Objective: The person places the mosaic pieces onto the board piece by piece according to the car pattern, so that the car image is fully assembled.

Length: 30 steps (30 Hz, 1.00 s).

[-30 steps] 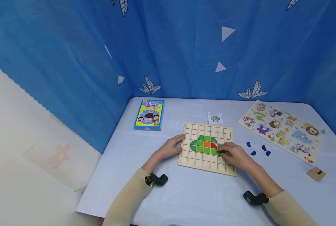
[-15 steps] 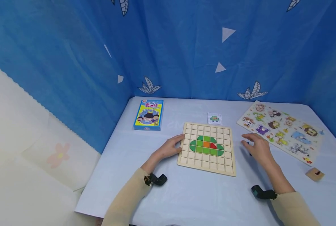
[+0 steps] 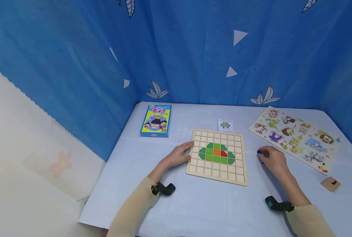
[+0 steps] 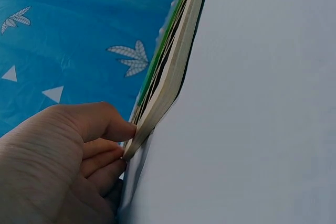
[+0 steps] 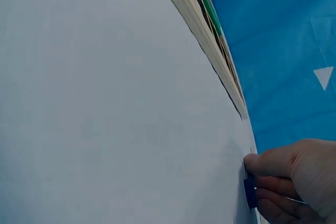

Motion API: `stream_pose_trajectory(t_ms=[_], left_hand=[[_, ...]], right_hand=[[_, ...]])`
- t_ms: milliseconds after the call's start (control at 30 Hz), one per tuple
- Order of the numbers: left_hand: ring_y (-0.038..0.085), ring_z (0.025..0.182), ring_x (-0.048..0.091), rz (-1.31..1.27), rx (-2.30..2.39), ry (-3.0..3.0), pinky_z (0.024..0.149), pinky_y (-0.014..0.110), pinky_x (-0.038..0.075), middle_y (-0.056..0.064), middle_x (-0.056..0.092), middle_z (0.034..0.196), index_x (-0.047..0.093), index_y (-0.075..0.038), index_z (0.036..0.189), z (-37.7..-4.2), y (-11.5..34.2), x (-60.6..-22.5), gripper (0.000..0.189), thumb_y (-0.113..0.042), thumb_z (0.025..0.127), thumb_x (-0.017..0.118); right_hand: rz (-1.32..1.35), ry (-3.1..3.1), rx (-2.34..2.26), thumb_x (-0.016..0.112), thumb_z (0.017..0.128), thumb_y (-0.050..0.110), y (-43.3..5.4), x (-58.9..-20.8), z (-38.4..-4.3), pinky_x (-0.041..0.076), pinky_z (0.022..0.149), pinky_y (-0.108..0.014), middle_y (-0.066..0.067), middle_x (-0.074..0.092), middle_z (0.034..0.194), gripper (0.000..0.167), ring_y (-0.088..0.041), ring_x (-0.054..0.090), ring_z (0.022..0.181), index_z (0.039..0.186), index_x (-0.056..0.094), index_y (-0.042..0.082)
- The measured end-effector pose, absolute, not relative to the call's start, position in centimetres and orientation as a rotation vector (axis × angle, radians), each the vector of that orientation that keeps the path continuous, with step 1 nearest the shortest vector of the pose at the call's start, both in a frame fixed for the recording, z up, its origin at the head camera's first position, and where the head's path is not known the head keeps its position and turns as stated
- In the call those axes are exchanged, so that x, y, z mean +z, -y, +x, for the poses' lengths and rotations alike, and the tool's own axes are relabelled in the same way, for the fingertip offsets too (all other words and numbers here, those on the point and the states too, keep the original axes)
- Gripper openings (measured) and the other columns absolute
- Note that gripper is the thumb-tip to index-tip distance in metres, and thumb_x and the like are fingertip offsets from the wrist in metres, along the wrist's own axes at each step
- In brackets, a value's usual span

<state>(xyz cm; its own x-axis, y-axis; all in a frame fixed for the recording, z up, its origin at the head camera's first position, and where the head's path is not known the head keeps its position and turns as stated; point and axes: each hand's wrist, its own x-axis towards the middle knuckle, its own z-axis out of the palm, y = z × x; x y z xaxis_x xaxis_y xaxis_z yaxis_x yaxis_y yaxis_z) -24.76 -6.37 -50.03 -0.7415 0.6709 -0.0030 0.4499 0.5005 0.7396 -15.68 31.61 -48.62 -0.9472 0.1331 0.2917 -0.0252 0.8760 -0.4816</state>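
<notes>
A square wooden grid board (image 3: 199, 168) lies mid-table, with green, orange and red tiles forming a car-like shape in its cells. My left hand (image 3: 177, 156) rests against the board's left edge, thumb (image 4: 118, 124) and fingertips touching the rim. Right of the board, my right hand (image 3: 274, 160) pinches a small dark blue half-round piece (image 3: 259, 151) at the table surface. Another blue piece (image 5: 250, 193) shows by the fingers in the right wrist view. The hand hides any other blue pieces in the head view.
A small pattern card (image 3: 225, 124) lies behind the board. At the back left is a yellow and blue box (image 3: 156, 121). An animal puzzle board (image 3: 297, 140) lies at the right, with a small wooden block (image 3: 331, 183) near its front corner.
The right hand has left the green tile at the board's right side, moved right and come down onto a blue piece, which its fingers now pinch. The left hand has stayed at the board.
</notes>
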Motion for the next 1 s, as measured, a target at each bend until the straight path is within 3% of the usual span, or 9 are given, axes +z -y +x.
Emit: stream_pose_trajectory(t_ms=[233, 367, 467, 600, 867, 1000], left_hand=[[0.021, 0.139, 0.024, 0.959, 1.081, -2.453, 0.112, 0.029, 0.022, 0.009, 0.030, 0.151, 0.031, -0.001, 0.146, -24.8, 6.3, -50.1, 0.064, -0.008, 0.089, 0.058], [0.020, 0.138, 0.025, 0.965, 1.080, -2.453, 0.112, 0.029, 0.023, 0.009, 0.031, 0.151, 0.031, -0.001, 0.146, -24.8, 6.4, -50.2, 0.064, -0.008, 0.088, 0.058], [0.020, 0.139, 0.024, 0.960, 1.085, -2.456, 0.112, 0.029, 0.022, 0.008, 0.031, 0.151, 0.032, -0.003, 0.146, -24.8, 6.4, -50.2, 0.064, -0.008, 0.088, 0.058], [0.020, 0.139, 0.024, 0.942, 1.111, -2.444, 0.112, 0.029, 0.022, 0.008, 0.030, 0.151, 0.032, -0.002, 0.146, -24.6, 6.4, -50.0, 0.064, -0.007, 0.088, 0.058], [0.021, 0.139, 0.023, 0.963, 1.128, -2.429, 0.112, 0.031, 0.020, 0.009, 0.029, 0.151, 0.030, -0.001, 0.147, -24.4, 6.3, -49.8, 0.064, -0.007, 0.089, 0.056], [0.022, 0.139, 0.024, 0.982, 1.120, -2.447, 0.112, 0.030, 0.021, 0.009, 0.030, 0.151, 0.030, 0.000, 0.147, -24.4, 6.4, -49.9, 0.063, -0.008, 0.089, 0.055]], right_hand=[[-0.060, 2.711, 0.726, 0.069, 0.079, -0.006, -31.2, -48.6, -15.8, 0.050, 0.072, -0.052, -0.026, 0.062, 0.093, 0.020, -0.041, 0.059, 0.086, 0.098, 0.065, -0.010], [0.088, 2.643, 0.713, 0.071, 0.080, 0.000, -30.5, -48.2, -16.6, 0.052, 0.064, -0.043, -0.020, 0.065, 0.092, 0.019, -0.033, 0.061, 0.083, 0.098, 0.067, -0.005], [0.233, 2.604, 0.761, 0.071, 0.081, 0.002, -28.3, -46.3, -16.8, 0.053, 0.063, -0.044, -0.016, 0.066, 0.093, 0.019, -0.031, 0.061, 0.082, 0.099, 0.068, -0.001], [0.360, 2.655, 0.913, 0.070, 0.081, 0.000, -23.8, -43.8, -16.2, 0.053, 0.072, -0.051, -0.013, 0.067, 0.096, 0.020, -0.031, 0.062, 0.086, 0.102, 0.069, 0.001], [0.580, 2.772, 0.988, 0.074, 0.080, 0.004, -18.7, -46.0, -15.7, 0.055, 0.074, -0.035, 0.001, 0.066, 0.094, 0.020, -0.018, 0.064, 0.087, 0.099, 0.072, 0.009], [0.690, 2.784, 0.965, 0.074, 0.079, 0.006, -17.7, -47.0, -15.9, 0.053, 0.074, -0.033, 0.002, 0.066, 0.093, 0.018, -0.016, 0.061, 0.088, 0.097, 0.073, 0.009]])
